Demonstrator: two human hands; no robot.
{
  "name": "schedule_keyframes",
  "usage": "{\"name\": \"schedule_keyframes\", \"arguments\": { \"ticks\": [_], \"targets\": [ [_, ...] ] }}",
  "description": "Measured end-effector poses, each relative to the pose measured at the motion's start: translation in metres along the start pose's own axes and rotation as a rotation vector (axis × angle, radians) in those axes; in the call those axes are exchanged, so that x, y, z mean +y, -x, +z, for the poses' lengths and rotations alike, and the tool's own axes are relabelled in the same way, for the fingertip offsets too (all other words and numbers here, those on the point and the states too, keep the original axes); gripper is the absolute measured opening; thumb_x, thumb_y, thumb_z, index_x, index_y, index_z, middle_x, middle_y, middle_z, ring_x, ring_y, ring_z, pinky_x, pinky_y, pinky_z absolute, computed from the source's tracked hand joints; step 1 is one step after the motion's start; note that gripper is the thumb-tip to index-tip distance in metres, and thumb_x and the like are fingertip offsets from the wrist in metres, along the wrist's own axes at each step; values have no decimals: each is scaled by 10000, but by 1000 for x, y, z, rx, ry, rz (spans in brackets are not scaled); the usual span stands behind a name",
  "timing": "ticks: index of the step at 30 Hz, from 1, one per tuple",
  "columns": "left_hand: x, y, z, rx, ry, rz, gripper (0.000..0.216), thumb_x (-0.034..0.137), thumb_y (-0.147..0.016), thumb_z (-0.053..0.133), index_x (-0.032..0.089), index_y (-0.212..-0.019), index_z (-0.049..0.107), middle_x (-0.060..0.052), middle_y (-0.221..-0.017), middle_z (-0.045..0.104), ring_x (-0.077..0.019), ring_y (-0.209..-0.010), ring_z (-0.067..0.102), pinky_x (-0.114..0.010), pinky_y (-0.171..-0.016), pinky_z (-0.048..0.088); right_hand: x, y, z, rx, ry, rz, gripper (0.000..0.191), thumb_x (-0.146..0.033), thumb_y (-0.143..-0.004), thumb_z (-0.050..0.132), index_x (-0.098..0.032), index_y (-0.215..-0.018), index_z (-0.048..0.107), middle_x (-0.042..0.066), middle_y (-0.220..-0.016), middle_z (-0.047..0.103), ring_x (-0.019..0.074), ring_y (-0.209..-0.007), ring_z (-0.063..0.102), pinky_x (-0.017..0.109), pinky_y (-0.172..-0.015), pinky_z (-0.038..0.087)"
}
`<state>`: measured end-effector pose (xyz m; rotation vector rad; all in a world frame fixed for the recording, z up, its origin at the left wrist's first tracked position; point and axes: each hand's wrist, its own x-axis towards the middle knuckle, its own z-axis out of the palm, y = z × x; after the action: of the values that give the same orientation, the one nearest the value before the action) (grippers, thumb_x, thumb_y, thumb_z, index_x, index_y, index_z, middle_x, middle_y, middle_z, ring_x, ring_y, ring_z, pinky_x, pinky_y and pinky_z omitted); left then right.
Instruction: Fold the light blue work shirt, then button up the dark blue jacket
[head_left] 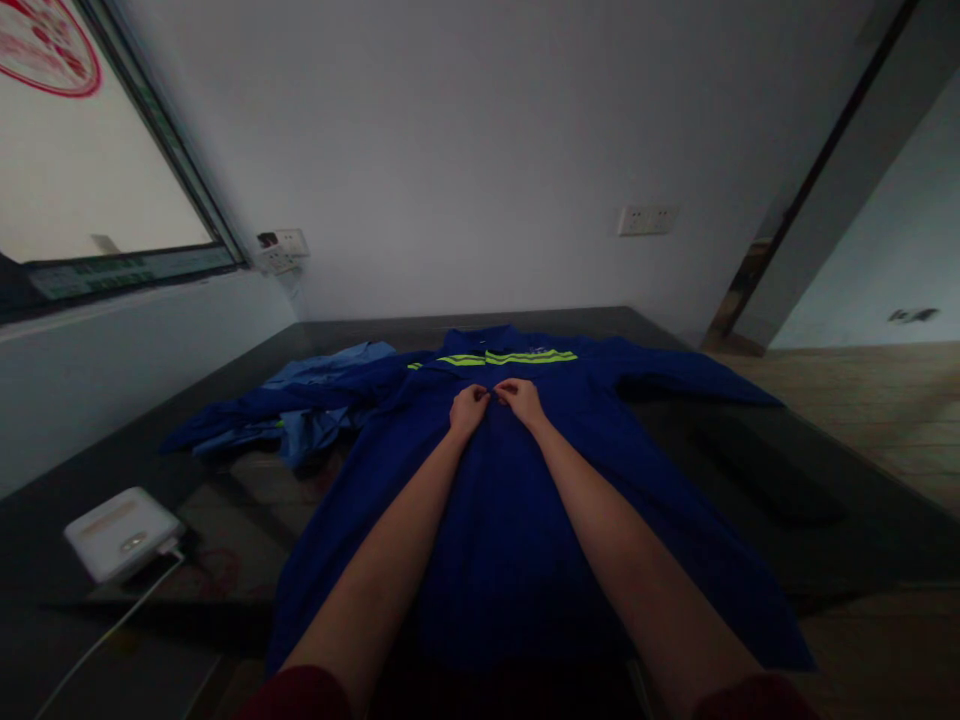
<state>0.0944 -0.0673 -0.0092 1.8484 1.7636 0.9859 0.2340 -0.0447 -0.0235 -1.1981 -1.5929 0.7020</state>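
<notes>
A dark blue work jacket [517, 540] with yellow-green stripes across the chest lies spread on the dark table, collar toward the wall and sleeves out to both sides. At its front opening, just below the stripes, my left hand [469, 406] pinches the fabric edge. Close beside it on the right, my right hand [520, 400] also has its fingers pinched at the same opening. The fingertips nearly meet; any button or fastener between them is too small to make out.
Lighter blue folded clothing [315, 425] lies at the left, partly under the jacket's sleeve. A white box-shaped device [124, 535] with a cable sits on the table's [247, 510] near left. A flat black object [769, 470] lies at the right. Wall sockets [648, 220] are behind.
</notes>
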Motion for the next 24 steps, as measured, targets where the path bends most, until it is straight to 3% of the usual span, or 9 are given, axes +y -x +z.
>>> {"name": "schedule_keyframes", "arguments": {
  "ticks": [7, 16, 24],
  "targets": [
    [-1, 0, 1, -8, -4, 9, 220, 247, -839, 540, 211, -1034, 638, -33, -991, 705, -172, -940, 638, -259, -804, 478, 2, 1, 0, 44, 102, -38, 200, -119, -696, 572, -173, -869, 656, 5, -719, 669, 136, -625, 615, 247, -625, 486],
    [-2, 2, 1, -36, -91, 61, 216, 236, -854, 512, 230, -1054, 595, -6, -978, 699, -155, -926, 632, -235, -759, 466, 1, 2, 2, 43, 384, -59, 100, -164, -724, 643, -179, -824, 644, 15, -767, 619, 158, -735, 565, 274, -714, 427],
    [15, 19, -5, -5, -289, 131, 299, 206, -863, 493, 172, -1157, 528, -126, -1210, 580, -244, -1146, 499, -376, -957, 379, -15, 15, -6, -4, 640, -69, 157, -253, -857, 557, -183, -970, 641, 94, -1031, 585, 211, -1006, 510, 321, -868, 392]
  ]
}}
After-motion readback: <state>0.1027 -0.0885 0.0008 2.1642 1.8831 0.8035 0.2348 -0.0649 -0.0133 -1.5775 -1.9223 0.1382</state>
